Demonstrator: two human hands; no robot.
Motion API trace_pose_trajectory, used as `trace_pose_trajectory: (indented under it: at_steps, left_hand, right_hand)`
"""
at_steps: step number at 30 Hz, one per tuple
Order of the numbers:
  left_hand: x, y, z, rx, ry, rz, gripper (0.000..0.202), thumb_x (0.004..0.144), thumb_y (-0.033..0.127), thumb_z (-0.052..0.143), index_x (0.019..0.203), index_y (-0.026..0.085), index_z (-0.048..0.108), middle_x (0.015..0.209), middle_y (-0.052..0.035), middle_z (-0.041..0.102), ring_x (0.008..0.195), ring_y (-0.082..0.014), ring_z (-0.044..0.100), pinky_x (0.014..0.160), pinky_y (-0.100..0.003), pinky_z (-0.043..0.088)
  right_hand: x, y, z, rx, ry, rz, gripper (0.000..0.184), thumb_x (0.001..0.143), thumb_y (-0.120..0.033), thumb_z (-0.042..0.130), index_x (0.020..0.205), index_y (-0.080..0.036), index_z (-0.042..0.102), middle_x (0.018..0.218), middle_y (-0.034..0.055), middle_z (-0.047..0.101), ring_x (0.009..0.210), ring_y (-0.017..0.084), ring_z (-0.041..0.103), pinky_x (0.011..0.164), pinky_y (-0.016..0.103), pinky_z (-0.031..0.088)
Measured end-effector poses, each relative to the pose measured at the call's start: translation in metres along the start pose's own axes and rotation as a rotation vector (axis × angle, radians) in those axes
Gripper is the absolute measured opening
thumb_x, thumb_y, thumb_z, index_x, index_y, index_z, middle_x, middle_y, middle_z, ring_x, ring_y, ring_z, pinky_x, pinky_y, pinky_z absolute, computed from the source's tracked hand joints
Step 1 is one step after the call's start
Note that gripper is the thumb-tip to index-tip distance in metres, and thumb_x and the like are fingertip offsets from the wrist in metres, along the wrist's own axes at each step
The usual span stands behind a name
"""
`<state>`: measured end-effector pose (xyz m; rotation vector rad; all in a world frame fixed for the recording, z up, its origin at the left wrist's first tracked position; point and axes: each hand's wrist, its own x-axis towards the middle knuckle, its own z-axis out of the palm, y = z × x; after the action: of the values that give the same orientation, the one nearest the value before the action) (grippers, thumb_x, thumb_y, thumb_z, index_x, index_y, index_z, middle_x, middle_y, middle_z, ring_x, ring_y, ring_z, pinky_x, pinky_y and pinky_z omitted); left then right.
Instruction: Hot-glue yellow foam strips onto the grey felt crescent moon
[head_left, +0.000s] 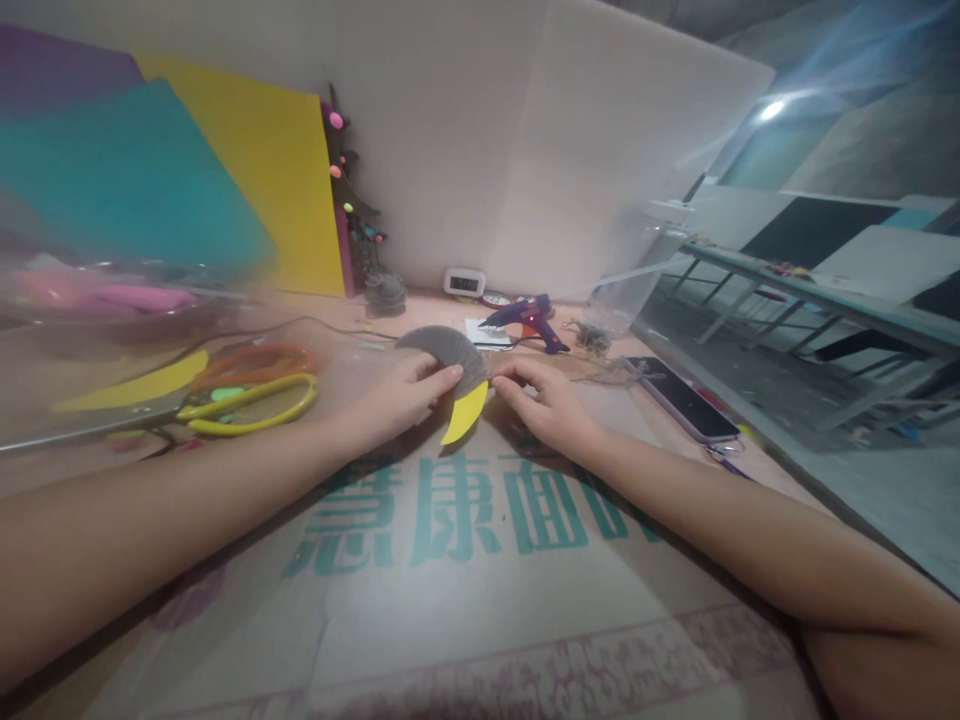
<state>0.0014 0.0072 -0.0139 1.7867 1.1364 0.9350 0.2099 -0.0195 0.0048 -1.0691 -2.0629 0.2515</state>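
Observation:
A crescent (454, 352) lies flat in front of me, most of it covered in grey string, with a bare yellow card tip (466, 412) pointing toward me. My left hand (409, 395) grips its left side, thumb on top and the other fingers mostly hidden beneath. At the crescent's right edge, where the grey covering ends, my right hand (540, 400) is closed in a pinch on the grey string; the strand between the fingertips is too thin to see clearly. Behind that hand, loose grey string (626, 372) trails toward the phone.
Yellow-handled scissors (251, 405) and orange-handled scissors (259, 365) lie left, beside a yellow crescent cutout (135, 385). A glue gun (529, 315) with a red light stands behind the crescent, near a small clock (464, 283). A phone (682, 398) rests by the right edge.

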Motion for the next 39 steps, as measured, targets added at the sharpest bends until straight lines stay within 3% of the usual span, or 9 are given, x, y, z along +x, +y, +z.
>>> trace_pose_trajectory:
  at_steps: [5, 10, 14, 18, 22, 26, 32, 39]
  left_hand:
    - [-0.001, 0.005, -0.001, 0.005, -0.022, -0.005, 0.043, 0.084, 0.057, 0.052, 0.068, 0.017, 0.055, 0.061, 0.0015, 0.052, 0.056, -0.0123, 0.047, 0.051, -0.025, 0.033]
    - [0.000, 0.002, -0.002, 0.034, -0.021, 0.007, 0.045, 0.084, 0.060, 0.051, 0.068, 0.017, 0.054, 0.061, 0.0020, 0.051, 0.056, -0.0123, 0.046, 0.051, -0.025, 0.033]
    - [0.000, -0.001, -0.001, 0.019, -0.010, 0.020, 0.045, 0.083, 0.061, 0.051, 0.072, 0.017, 0.055, 0.065, 0.0009, 0.054, 0.058, -0.0133, 0.050, 0.052, -0.025, 0.034]
    - [0.001, -0.002, 0.001, 0.022, 0.013, 0.022, 0.045, 0.083, 0.061, 0.051, 0.072, 0.018, 0.056, 0.068, -0.0003, 0.057, 0.062, -0.0147, 0.053, 0.053, -0.026, 0.037]
    - [0.000, 0.002, 0.000, 0.060, -0.014, 0.062, 0.045, 0.084, 0.060, 0.051, 0.071, 0.017, 0.057, 0.068, -0.0012, 0.059, 0.062, -0.0149, 0.052, 0.054, -0.026, 0.037]
    - [-0.002, 0.008, -0.003, 0.061, -0.025, 0.070, 0.045, 0.084, 0.060, 0.051, 0.071, 0.018, 0.056, 0.066, -0.0013, 0.059, 0.063, -0.0155, 0.054, 0.056, -0.026, 0.039]
    - [0.001, 0.006, -0.003, -0.011, -0.050, 0.025, 0.040, 0.081, 0.058, 0.056, 0.079, 0.018, 0.059, 0.066, -0.0007, 0.059, 0.059, -0.0153, 0.055, 0.053, -0.027, 0.040]
    - [-0.001, 0.009, 0.003, -0.218, -0.161, 0.158, 0.033, 0.082, 0.046, 0.063, 0.097, 0.017, 0.058, 0.081, -0.0011, 0.061, 0.069, -0.0123, 0.056, 0.067, -0.026, 0.046]
  right_hand:
    - [0.001, 0.003, 0.002, 0.015, -0.033, 0.054, 0.017, 0.089, -0.022, 0.052, 0.078, -0.017, 0.064, 0.074, 0.0008, 0.067, 0.070, 0.014, 0.058, 0.066, 0.025, 0.044]
    - [0.001, 0.007, 0.002, 0.016, -0.063, 0.024, 0.019, 0.091, -0.022, 0.050, 0.085, -0.018, 0.067, 0.084, 0.0034, 0.069, 0.081, 0.016, 0.062, 0.076, 0.029, 0.047]
    - [0.001, 0.007, -0.002, 0.054, 0.044, -0.032, 0.025, 0.096, -0.025, 0.044, 0.100, -0.018, 0.068, 0.100, 0.0067, 0.066, 0.098, 0.018, 0.060, 0.089, 0.033, 0.045]
    - [0.001, 0.004, -0.003, 0.053, 0.129, -0.017, 0.022, 0.094, -0.029, 0.049, 0.102, -0.018, 0.066, 0.097, 0.0062, 0.061, 0.086, 0.016, 0.058, 0.076, 0.030, 0.046]
    - [0.001, 0.003, -0.001, 0.048, 0.016, -0.041, 0.015, 0.089, -0.030, 0.058, 0.087, -0.017, 0.065, 0.084, 0.0037, 0.061, 0.071, 0.013, 0.053, 0.064, 0.027, 0.044]
    - [0.000, 0.001, 0.001, 0.021, -0.048, -0.065, 0.016, 0.087, -0.026, 0.060, 0.073, -0.018, 0.060, 0.069, -0.0004, 0.056, 0.064, 0.012, 0.049, 0.062, 0.025, 0.041]
    - [-0.001, 0.000, 0.002, -0.029, 0.039, -0.029, 0.015, 0.085, -0.027, 0.062, 0.073, -0.018, 0.059, 0.066, -0.0010, 0.058, 0.061, 0.011, 0.048, 0.060, 0.025, 0.039]
    - [-0.004, 0.000, 0.002, -0.098, 0.077, -0.134, 0.015, 0.087, -0.029, 0.062, 0.076, -0.019, 0.058, 0.069, 0.0003, 0.058, 0.063, 0.013, 0.050, 0.061, 0.026, 0.040]
